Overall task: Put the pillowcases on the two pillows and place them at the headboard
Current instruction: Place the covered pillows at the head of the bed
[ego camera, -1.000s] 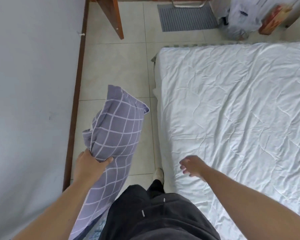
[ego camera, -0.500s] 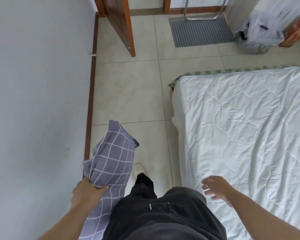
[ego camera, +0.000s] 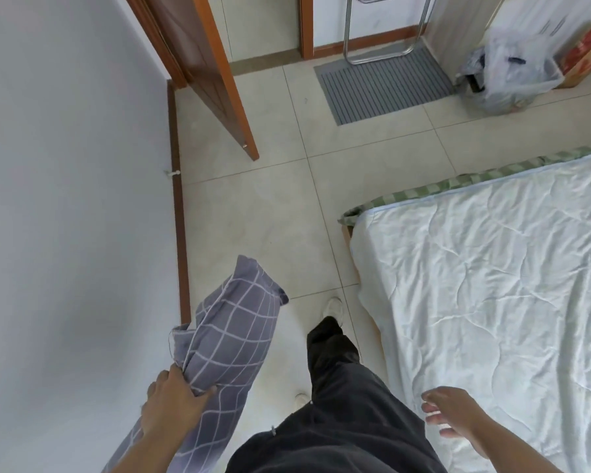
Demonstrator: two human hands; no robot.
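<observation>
Down at the near left, the left hand (ego camera: 174,401) grips a purple checked pillow (ego camera: 232,339) by its bunched edge, fingers curled round the fabric. The pillow sticks up and away from the hand, over the floor (ego camera: 253,216), close to the grey wall (ego camera: 65,199) and its brown skirting board (ego camera: 181,250). The right hand (ego camera: 451,418) hangs at the near right with fingers spread and loose, holding nothing, over the near edge of the bed (ego camera: 492,285).

The bed fills the right side, covered by a crumpled white sheet, with a strip of green checked cloth (ego camera: 458,180) showing along its far edge. Between pillow and bed stands the person's leg in black trousers (ego camera: 338,387), a pale shoe (ego camera: 333,307) set forward on the tiles just beside the bed's corner.

Farther off, a brown wooden door (ego camera: 202,63) stands open at the far left, jutting into the floor space. A grey ribbed mat (ego camera: 382,85) lies at the far middle, with the bent metal legs of a frame (ego camera: 382,56) resting on its far edge. At the far right a clear plastic bag (ego camera: 509,76) sits on the floor, just beside a red and tan box (ego camera: 584,56).
</observation>
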